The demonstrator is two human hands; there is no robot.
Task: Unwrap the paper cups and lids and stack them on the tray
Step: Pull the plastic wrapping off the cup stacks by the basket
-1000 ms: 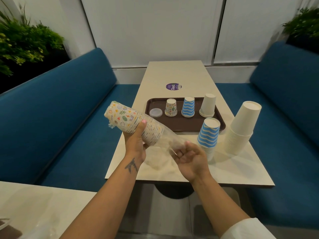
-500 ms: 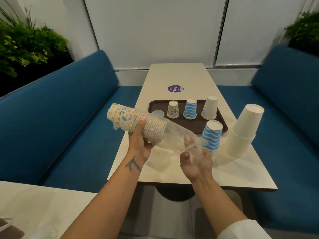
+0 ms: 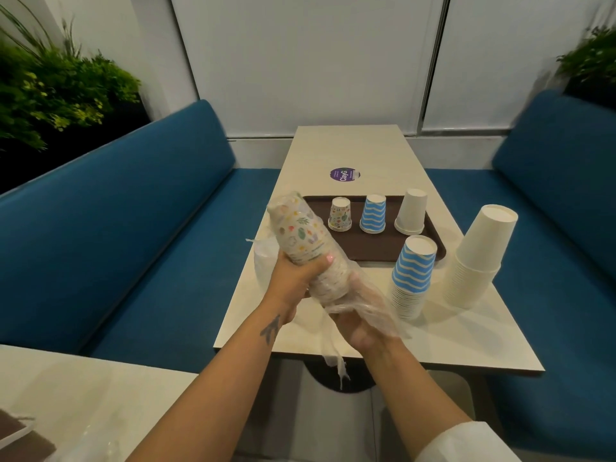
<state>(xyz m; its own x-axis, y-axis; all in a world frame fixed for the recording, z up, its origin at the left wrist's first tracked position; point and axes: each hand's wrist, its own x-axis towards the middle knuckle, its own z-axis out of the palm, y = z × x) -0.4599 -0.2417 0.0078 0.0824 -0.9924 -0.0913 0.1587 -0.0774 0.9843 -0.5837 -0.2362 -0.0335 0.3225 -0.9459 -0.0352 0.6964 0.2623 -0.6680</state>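
The left hand (image 3: 293, 278) grips the sleeve of patterned cups (image 3: 308, 251) mid-length, above the table's near left edge; the right hand (image 3: 358, 325) clutches the loose clear wrap (image 3: 363, 300) at its open end. Best to hold the stack firm and draw the wrap off along its axis, not sideways. A purple table sticker (image 3: 344, 174) reads "ClayG"; its smaller print is illegible

Left hand (image 3: 293, 278) grips wrapped cup stack (image 3: 305, 243); right hand (image 3: 358, 323) holds plastic wrap (image 3: 365, 300).

On the brown tray (image 3: 373, 251) stand a doodle-print cup (image 3: 340, 215), a blue-and-white wavy cup (image 3: 373, 214) and a plain white cup (image 3: 411, 211); blue benches (image 3: 116, 228) flank it.
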